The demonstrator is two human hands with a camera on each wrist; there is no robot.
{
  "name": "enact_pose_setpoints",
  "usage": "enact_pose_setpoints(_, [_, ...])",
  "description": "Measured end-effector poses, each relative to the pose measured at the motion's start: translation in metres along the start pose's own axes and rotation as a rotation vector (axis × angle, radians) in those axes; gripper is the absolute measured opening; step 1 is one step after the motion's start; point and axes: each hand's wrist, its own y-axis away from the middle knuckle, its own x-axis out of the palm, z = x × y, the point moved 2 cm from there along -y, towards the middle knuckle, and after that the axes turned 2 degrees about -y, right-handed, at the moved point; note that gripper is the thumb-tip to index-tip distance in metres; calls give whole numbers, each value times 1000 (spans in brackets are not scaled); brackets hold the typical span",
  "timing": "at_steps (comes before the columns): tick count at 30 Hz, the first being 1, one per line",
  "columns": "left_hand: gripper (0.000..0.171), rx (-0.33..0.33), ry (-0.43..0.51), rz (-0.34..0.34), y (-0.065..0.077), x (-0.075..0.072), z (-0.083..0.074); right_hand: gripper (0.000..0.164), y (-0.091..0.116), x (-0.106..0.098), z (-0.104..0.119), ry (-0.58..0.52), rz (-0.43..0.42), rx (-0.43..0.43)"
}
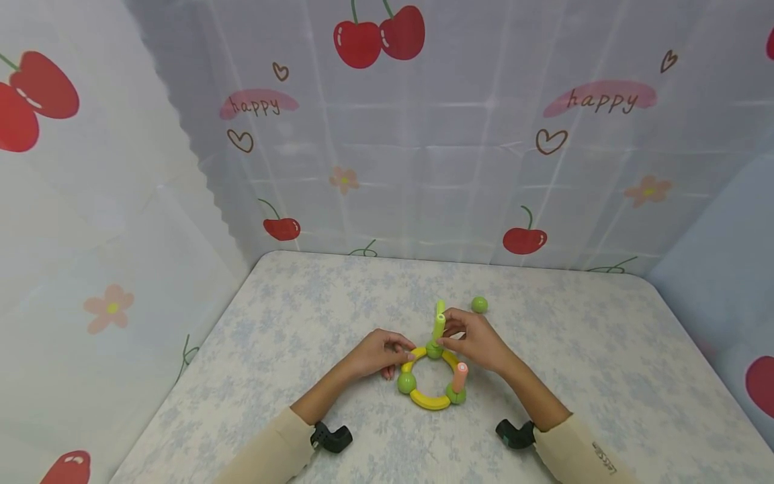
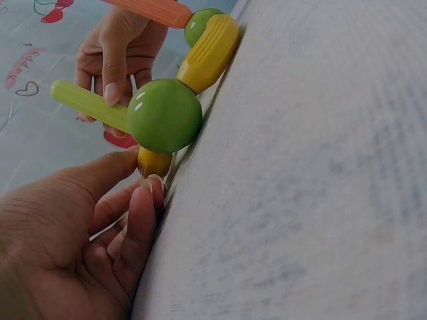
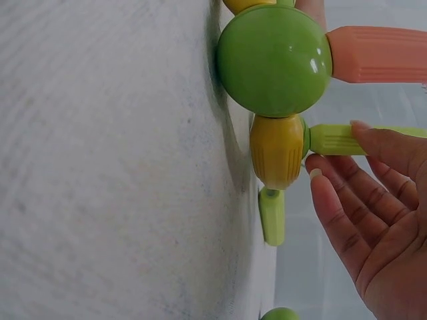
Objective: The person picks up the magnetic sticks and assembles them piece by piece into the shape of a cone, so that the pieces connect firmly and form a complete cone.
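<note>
On the table lies a toy ring of yellow curved rods [image 1: 431,401] joined by green balls [image 1: 406,382]. My left hand [image 1: 376,354] pinches the yellow rod [image 2: 155,163] on the ring's left side between thumb and fingers. A light green rod [image 1: 439,327] stands upright from the far ball [image 1: 434,349]. My right hand [image 1: 480,341] holds that rod, its thumb laid along it in the right wrist view. An orange rod [image 1: 461,378] rises from the near right ball [image 3: 275,60].
Behind the ring another light green rod [image 3: 271,217] lies on the table. A loose green ball [image 1: 480,304] sits beyond my right hand. Patterned curtains [image 1: 423,148] stand at the back and sides of the table [image 1: 242,376].
</note>
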Motion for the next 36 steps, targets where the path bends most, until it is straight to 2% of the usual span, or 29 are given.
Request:
enact_pose_setpoints(10, [24,-1,5,9,0,-2,-2,15,0,-1,0,53,6,5])
enact_pose_setpoints(13, [27,-1,9,53,0,-5,-3,13,1,-2,-1,55,31,12])
enact_pose_setpoints(16, [33,-1,3,129,2,-9,-5,15,2,-4,-3,41,73,19])
enact_pose_setpoints(20, [47,1,-77,241,8,-15,-15,20,3,-8,-9,30,139,45])
enact_pose_setpoints(23, [59,-7,-159,287,12,-17,-23,26,3,-8,-14,11,198,76])
enact_pose_setpoints(26, [69,-2,-241,288,14,-15,-29,31,4,-8,-18,-19,244,100])
enact_pose_setpoints(30, [78,39,-351,271,16,-11,-34,33,4,-7,-20,-49,267,118])
enact_pose_setpoints(36, [82,64,-414,261,18,-8,-38,31,4,-7,-21,-56,271,114])
